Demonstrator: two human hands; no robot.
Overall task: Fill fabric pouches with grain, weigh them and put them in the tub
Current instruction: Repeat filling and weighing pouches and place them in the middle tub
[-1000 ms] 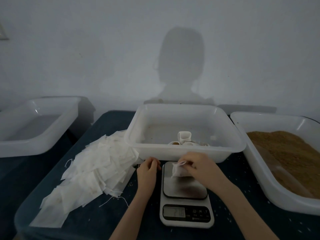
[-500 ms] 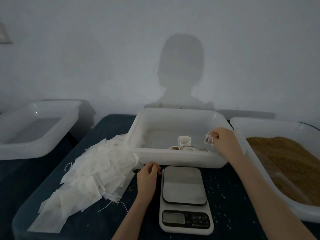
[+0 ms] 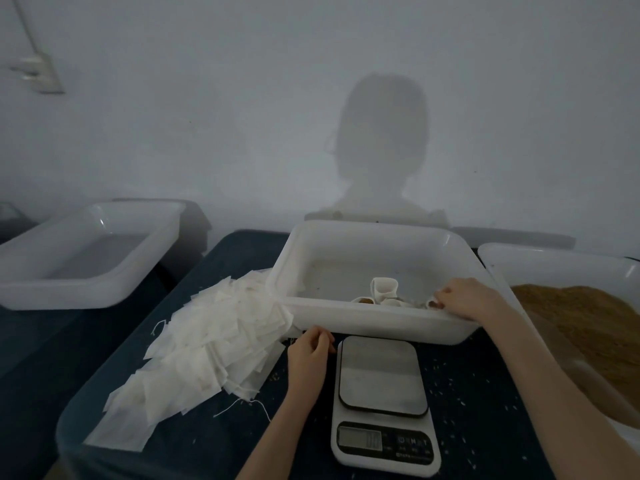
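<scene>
Dim grey wall point(image 3: 207, 116) fills the background, with a person's shadow point(image 3: 379, 147) cast on it above a dark blue surface point(image 3: 478, 393) speckled with stray grains. At the middle of the surface stands a white tub point(image 3: 346, 327), and inside it, near the front wall, lie a few filled pouches point(image 3: 382, 289), one upright with its mouth open. The right hand point(image 3: 464, 297) reaches over the tub's front right rim, its fingers curled round a small pouch point(image 3: 433, 303) held low inside the tub, just beside the others. The left hand point(image 3: 310, 348) rests on the surface between the scale and the pile, fingers curled loosely; whether its grip has anything in it cannot be told. A kitchen scale point(image 3: 382, 375) sits just in front of the tub with a bare platform and a display too dim to read. To the left spreads a heap of flat empty pouches point(image 3: 204, 344) with loose strings. At the right edge a white bin point(image 3: 502, 258) holds brown grain point(image 3: 588, 323). Another white bin point(image 3: 86, 258) stands off to the far left.
</scene>
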